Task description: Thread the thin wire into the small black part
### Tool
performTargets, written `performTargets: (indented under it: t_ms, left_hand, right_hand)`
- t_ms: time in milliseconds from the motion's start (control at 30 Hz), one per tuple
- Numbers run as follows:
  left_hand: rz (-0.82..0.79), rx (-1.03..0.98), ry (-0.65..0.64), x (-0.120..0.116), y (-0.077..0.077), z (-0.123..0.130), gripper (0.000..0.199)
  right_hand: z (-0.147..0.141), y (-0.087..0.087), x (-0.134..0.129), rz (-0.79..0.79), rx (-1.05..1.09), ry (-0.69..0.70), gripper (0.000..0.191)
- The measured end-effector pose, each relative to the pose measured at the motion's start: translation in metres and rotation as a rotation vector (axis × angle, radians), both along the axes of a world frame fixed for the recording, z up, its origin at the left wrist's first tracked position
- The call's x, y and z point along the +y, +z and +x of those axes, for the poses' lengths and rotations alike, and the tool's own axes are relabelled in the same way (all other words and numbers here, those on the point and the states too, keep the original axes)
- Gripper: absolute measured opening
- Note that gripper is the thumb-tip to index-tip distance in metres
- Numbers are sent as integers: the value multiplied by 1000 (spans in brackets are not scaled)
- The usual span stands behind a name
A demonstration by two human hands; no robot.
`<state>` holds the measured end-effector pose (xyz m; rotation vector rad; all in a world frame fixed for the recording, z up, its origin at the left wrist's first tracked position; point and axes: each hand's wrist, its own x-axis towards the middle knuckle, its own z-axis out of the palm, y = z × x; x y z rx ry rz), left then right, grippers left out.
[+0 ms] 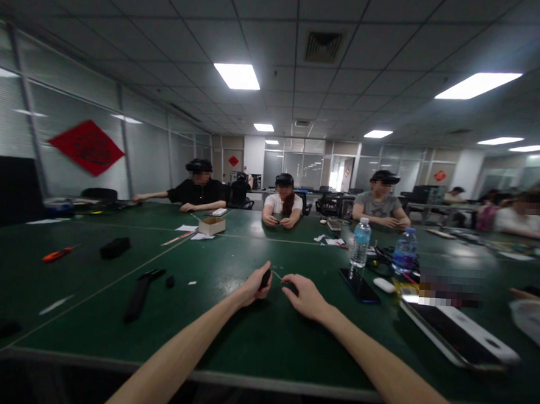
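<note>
My left hand (256, 285) is closed round a small black object (266, 278), whose kind I cannot make out. Facing it, my right hand (307, 297) grips what looks like a screwdriver (289, 285) by its dark handle. The thin shaft points left toward the black object; whether its tip touches is too small to tell. Both hands are just above the green table (225, 333). To the left of them lie a long black part (138, 297), a small black piece (170, 281) and a white scrap (192, 282).
An orange screwdriver (57, 253) and a black block (116, 248) lie at left. Further back stands an open cardboard box (212, 225). At right are a phone (360, 285), two water bottles (361, 244), a white mouse (384, 285) and a large white-framed device (458, 335). Several people sit beyond.
</note>
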<state>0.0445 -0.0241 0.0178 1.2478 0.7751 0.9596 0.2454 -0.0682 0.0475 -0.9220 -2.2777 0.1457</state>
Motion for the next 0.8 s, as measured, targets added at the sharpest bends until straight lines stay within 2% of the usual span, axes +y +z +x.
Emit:
performTargets:
  t_ms: [267,500,633,800]
  left_hand:
    - [2,23,8,1,2,0,53]
    - [29,107,91,3,1,1,56]
    - [89,252,143,2,2,-1,58]
    - [289,592,149,2,9,-8,66]
  right_hand:
    - [2,-1,1,-48,-46,3,28]
    - [2,0,0,-30,-113,-34,29]
    - [1,1,-3,-11,-175,-67,30]
    - [-2,-1,-7,40,-225,-132,32]
